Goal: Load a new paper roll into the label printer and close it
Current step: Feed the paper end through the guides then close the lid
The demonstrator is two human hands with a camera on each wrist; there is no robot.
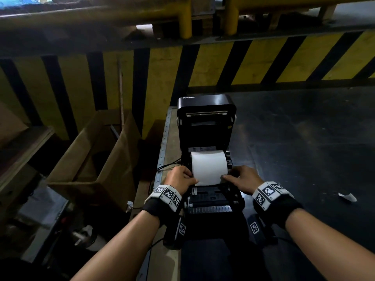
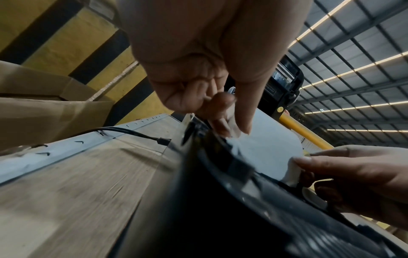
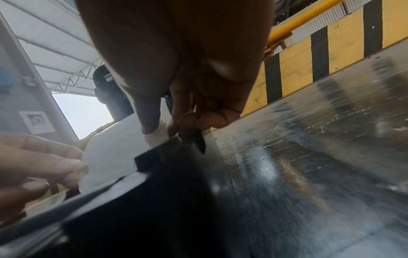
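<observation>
The black label printer (image 1: 211, 203) stands in front of me with its lid (image 1: 206, 112) raised upright. A white paper roll (image 1: 209, 164) sits in its bay, and the loose end of the paper (image 1: 209, 180) comes forward over the feed path. My left hand (image 1: 182, 177) pinches the paper's left edge (image 2: 234, 132) between thumb and fingers. At the right edge (image 3: 154, 136) my right hand (image 1: 239, 177) pinches the paper the same way. Both hands rest just above the printer's front guides.
An open cardboard box (image 1: 97, 159) stands to the left, below the wooden bench edge (image 1: 164, 151). A black cable (image 2: 132, 133) plugs into the printer's left side. Behind is a yellow and black striped barrier (image 1: 223, 63). A paper scrap (image 1: 348, 196) lies on the dark surface at the right.
</observation>
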